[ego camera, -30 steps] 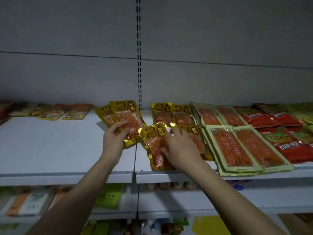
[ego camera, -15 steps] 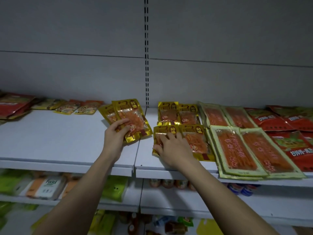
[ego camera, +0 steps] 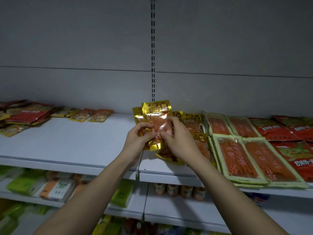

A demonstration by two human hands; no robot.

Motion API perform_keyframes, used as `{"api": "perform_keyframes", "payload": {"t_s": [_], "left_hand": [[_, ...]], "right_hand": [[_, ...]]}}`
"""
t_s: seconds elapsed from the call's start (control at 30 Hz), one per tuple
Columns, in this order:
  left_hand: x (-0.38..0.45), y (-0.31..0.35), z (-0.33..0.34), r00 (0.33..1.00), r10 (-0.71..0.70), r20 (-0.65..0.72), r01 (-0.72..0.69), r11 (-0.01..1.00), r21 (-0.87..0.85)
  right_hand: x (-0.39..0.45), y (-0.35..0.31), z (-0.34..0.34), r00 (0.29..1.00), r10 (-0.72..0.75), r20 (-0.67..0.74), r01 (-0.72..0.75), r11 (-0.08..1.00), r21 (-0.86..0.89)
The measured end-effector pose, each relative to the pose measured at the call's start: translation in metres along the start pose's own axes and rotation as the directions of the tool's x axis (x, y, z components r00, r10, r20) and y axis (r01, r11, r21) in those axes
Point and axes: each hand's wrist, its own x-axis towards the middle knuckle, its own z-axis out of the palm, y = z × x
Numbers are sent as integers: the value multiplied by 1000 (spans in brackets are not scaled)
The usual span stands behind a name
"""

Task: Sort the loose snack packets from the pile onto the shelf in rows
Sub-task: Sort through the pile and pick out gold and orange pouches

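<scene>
Both hands hold gold snack packets [ego camera: 156, 111] upright above the white shelf [ego camera: 67, 143], at its middle. My left hand [ego camera: 137, 138] grips them from the left, and my right hand [ego camera: 176, 138] pinches the front packet from the right. Behind my right hand, more gold packets [ego camera: 194, 122] lie in rows on the shelf, partly hidden. A pile of loose mixed packets [ego camera: 25, 114] lies at the shelf's far left.
Green-edged orange packets [ego camera: 240, 155] and red packets [ego camera: 279, 129] lie in rows at the right. Yellow-orange packets [ego camera: 91, 115] sit at the back left. A slotted upright [ego camera: 153, 48] runs up the back wall. Lower shelves hold tissue packs [ego camera: 57, 189] and small jars [ego camera: 179, 190].
My left hand lifted its gold packets off the shelf and brought them to the middle. My right hand left the packet it pressed flat and took hold of the lifted ones.
</scene>
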Motion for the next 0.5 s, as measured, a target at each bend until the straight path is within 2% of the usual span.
{"api": "perform_keyframes", "payload": {"t_s": [0.1,0.23,0.33,0.43,0.5], "left_hand": [[-3,0,8,1000,20,4,-21,996,82],[7,-5,17,999,13,30,-18,990,142],[26,-4,30,996,-30,79,20,992,122],[55,-1,37,993,-69,94,58,992,115],[73,-2,37,992,-68,105,54,989,135]], "right_hand": [[-8,5,-1,998,39,-40,-36,997,70],[-2,19,-7,993,86,-81,-83,996,40],[16,34,-22,982,147,-120,-134,984,114],[41,53,-43,954,255,-159,-228,959,169],[58,67,-55,931,327,-161,-313,944,107]]}}
